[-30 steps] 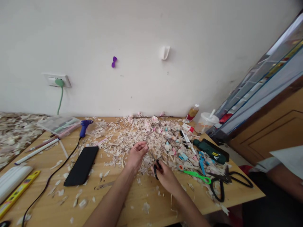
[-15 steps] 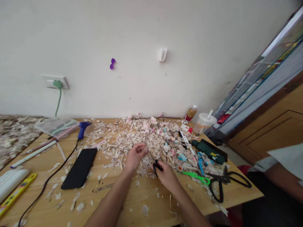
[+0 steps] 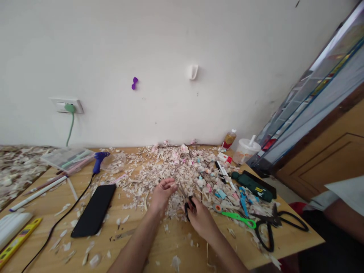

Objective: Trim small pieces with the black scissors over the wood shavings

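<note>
My right hand (image 3: 201, 219) grips small black-handled scissors (image 3: 188, 204), whose blades point up and left toward my left hand. My left hand (image 3: 162, 193) hovers over a heap of pale paper scraps (image 3: 170, 170) on the wooden table (image 3: 136, 242). Its fingers are curled together in a pinch; what they hold is too small to make out.
A black phone (image 3: 94, 209) lies left of my hands. A blue glue gun (image 3: 98, 159) with its black cable sits behind it. Green scissors (image 3: 236, 217), large black scissors (image 3: 270, 227) and a dark green umbrella (image 3: 251, 185) lie right. A person's arm (image 3: 344, 220) is at far right.
Both hands have stayed close together over the scraps, with the scissors held the same way. The camera tilted up a little, so the table sits lower in view.
</note>
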`<state>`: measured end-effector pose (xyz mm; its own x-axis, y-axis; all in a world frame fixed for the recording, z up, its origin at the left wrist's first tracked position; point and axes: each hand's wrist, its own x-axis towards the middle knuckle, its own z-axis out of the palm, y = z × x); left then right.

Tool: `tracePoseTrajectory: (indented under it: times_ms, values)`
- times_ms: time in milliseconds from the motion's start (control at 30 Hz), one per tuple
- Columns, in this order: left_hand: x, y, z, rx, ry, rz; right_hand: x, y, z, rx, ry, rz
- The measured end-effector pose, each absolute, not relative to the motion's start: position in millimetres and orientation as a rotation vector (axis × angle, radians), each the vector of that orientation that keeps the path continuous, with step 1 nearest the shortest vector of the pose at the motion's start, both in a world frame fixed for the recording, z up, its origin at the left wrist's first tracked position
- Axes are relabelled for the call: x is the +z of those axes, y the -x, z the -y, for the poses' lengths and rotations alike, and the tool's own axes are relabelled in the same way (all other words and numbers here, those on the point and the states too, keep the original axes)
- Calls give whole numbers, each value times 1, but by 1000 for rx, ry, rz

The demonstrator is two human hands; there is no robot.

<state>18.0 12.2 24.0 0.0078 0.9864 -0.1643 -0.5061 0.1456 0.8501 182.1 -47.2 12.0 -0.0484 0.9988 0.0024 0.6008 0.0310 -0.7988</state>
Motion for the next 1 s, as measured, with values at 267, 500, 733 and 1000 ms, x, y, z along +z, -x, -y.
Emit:
tracePoseTrajectory:
  times_ms: [267, 500, 733, 1000]
  values:
    - [20, -20, -11, 1305, -618, -874, 14, -181, 48, 849, 1649, 1734]
    - [21, -19, -11, 1281, -568, -865, 9, -185, 45, 793, 1667, 1789]
    - [23, -17, -12, 1283, -510, -873, -1, -191, 41, 753, 1687, 1676]
    - [15, -19, -14, 1351, -642, -900, 8, -182, 48, 752, 1709, 1727]
